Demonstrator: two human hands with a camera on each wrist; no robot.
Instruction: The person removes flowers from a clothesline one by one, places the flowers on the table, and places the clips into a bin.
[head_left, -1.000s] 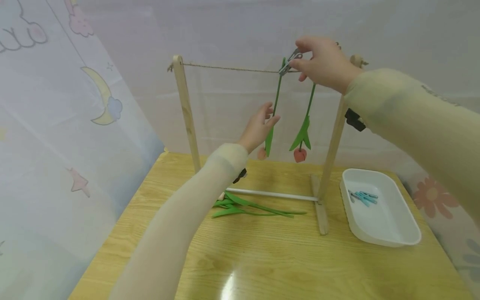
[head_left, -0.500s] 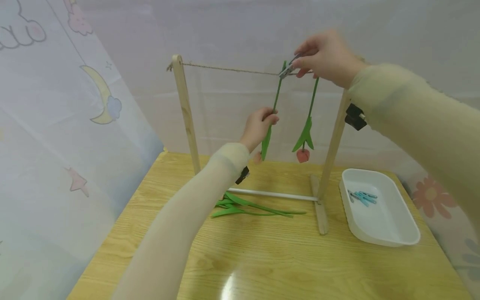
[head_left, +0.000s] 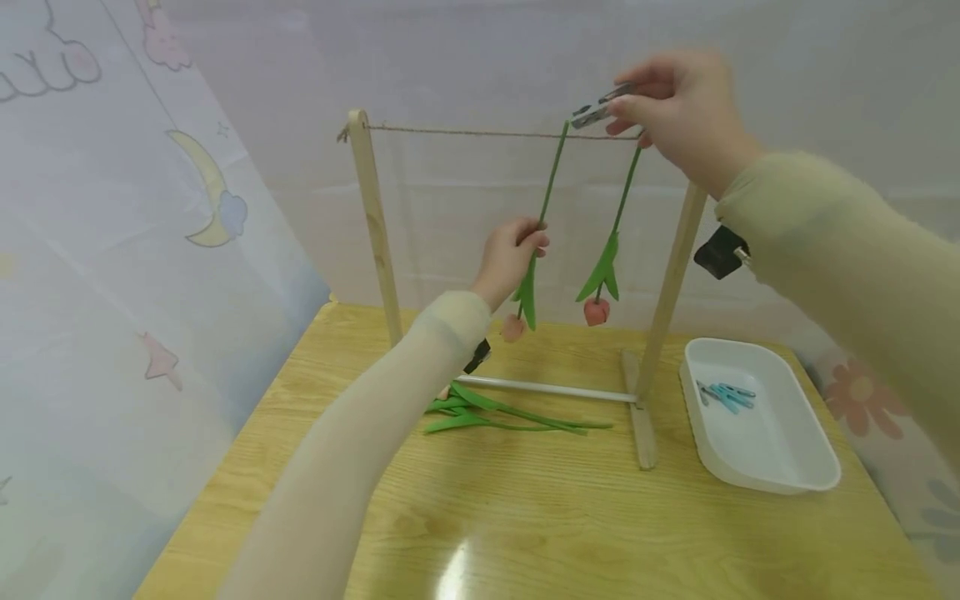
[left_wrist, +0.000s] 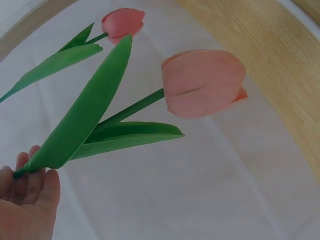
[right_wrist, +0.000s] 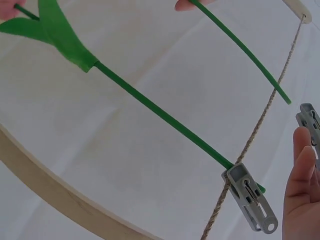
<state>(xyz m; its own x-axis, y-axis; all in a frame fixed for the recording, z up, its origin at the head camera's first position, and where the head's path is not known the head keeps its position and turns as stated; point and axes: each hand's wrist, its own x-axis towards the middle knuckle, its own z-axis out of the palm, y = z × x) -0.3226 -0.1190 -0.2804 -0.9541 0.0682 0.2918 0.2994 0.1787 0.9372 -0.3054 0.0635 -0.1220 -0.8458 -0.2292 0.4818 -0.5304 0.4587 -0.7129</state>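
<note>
My left hand (head_left: 510,258) pinches the green stem of a pale pink tulip (left_wrist: 204,82), which hangs bloom down. The stem's tip stands slightly above the twine (head_left: 465,132), crossing it in the right wrist view. Above the line, my right hand (head_left: 686,104) pinches a grey clothespin (head_left: 592,117) by its handles, its jaws spread; in the right wrist view it is apart from the stem tip. To the right, a redder tulip (head_left: 597,312) hangs upside down, its stem fastened to the twine by another grey clothespin (right_wrist: 250,197).
A wooden frame (head_left: 375,225) carries the twine between two posts. Several green-leaved flowers (head_left: 510,412) lie on the table (head_left: 480,517) under my left forearm. At right, a white tray (head_left: 780,450) holds blue and grey clothespins (head_left: 727,395).
My left hand has closed its fingers on the stem. My right hand has lifted the clothespin up and right, off the stem and twine, which earlier it clipped together.
</note>
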